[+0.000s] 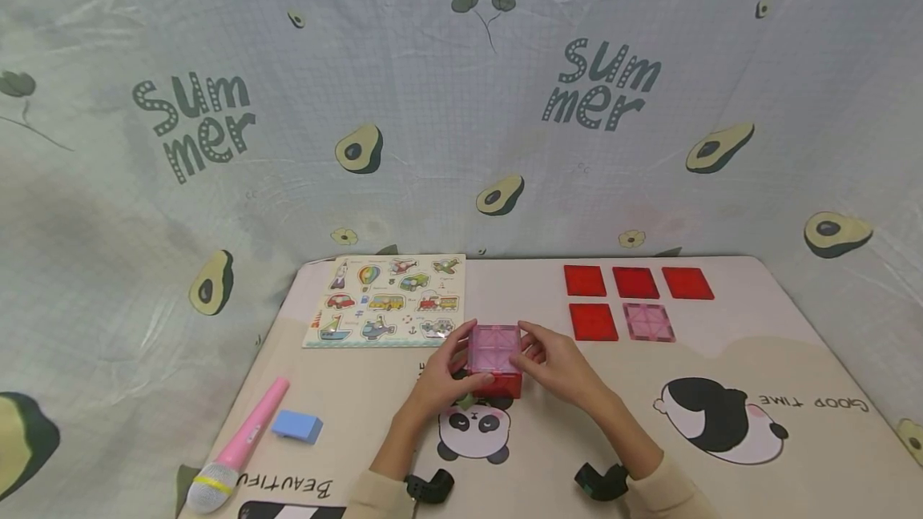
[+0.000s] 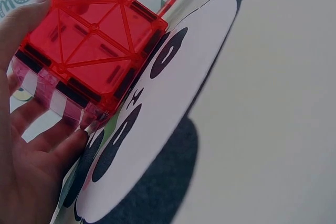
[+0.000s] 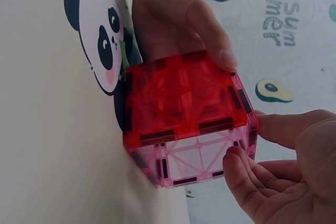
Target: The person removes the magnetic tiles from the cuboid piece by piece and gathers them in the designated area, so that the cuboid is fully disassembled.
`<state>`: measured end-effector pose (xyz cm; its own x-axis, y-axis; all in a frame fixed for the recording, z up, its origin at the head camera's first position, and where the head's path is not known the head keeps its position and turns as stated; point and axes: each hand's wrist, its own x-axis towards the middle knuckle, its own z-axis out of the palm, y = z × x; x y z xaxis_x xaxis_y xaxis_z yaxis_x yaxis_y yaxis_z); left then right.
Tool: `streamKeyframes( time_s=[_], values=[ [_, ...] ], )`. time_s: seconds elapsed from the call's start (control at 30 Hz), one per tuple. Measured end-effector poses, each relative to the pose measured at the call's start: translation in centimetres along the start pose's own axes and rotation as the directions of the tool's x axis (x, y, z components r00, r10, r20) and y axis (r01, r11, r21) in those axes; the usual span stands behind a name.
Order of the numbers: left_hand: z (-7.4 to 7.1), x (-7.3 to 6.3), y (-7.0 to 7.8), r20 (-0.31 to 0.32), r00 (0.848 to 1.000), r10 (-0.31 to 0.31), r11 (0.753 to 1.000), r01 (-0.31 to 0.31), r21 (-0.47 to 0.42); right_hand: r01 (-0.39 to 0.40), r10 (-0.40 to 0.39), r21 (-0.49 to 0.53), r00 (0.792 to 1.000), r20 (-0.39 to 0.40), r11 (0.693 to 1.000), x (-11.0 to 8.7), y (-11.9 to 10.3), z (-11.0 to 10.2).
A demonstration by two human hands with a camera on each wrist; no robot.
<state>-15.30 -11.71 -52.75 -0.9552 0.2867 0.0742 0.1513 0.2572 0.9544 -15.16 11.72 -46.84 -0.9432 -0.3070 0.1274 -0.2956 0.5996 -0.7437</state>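
Observation:
A box of see-through magnetic tiles [image 1: 494, 349] stands on the mat in front of me, over the printed panda's top. Its upper face is pink, and the face towards me is a red tile [image 2: 94, 40]. My left hand [image 1: 437, 375] grips the box from the left, thumb on the red face and fingers along a pink side. At the right edge, my right hand [image 1: 558, 363] holds the box with thumb and fingertips. In the right wrist view, a pink lattice panel [image 3: 197, 158] shows beside the right fingertips. The box's far side is hidden in the head view.
Several red tiles [image 1: 635, 283] and one pink tile [image 1: 648, 322] lie flat at the back right. At the back left is a vehicle picture board [image 1: 392, 303]. A pink toy microphone [image 1: 245, 435] and a blue block [image 1: 297, 426] lie at the left.

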Motion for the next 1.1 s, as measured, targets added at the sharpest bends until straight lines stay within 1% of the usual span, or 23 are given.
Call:
streamKeyframes(
  time_s=[0.17, 0.4, 0.57, 0.8, 0.93, 1.03, 1.1],
  values=[
    [-0.06, 0.07, -0.04, 0.006, 1.0, 0.007, 1.0, -0.007, 0.005, -0.013, 0.013, 0.017, 1.0, 0.004, 1.0, 0.1, 0.01, 0.07],
    [-0.04, 0.09, -0.01, -0.003, 1.0, -0.008, 1.0, 0.008, 0.0, -0.009, 0.009, 0.035, 1.0, 0.004, 0.999, 0.19, 0.0, 0.11],
    [-0.07, -0.01, 0.19, -0.001, 1.0, -0.006, 1.0, 0.006, -0.01, -0.012, 0.012, 0.047, 1.0, -0.009, 0.999, 0.07, 0.03, 0.19],
    [-0.14, -0.05, 0.23, 0.02, 1.0, 0.009, 1.0, -0.008, -0.028, -0.034, 0.036, 0.074, 0.999, -0.027, 0.997, -0.13, -0.07, 0.45],
    [-0.15, -0.06, 0.23, 0.018, 1.0, 0.015, 1.0, -0.015, -0.024, -0.04, 0.043, 0.087, 0.999, -0.03, 0.995, -0.12, -0.1, 0.53],
    [-0.16, -0.03, 0.24, 0.015, 1.0, 0.015, 1.0, -0.014, -0.021, -0.044, 0.047, 0.09, 0.998, -0.037, 0.995, -0.1, -0.11, 0.57],
    [-0.18, 0.0, 0.23, 0.014, 1.0, 0.003, 1.0, -0.003, -0.023, -0.052, 0.056, 0.093, 0.998, -0.037, 0.994, -0.05, -0.16, 0.54]
  ],
)
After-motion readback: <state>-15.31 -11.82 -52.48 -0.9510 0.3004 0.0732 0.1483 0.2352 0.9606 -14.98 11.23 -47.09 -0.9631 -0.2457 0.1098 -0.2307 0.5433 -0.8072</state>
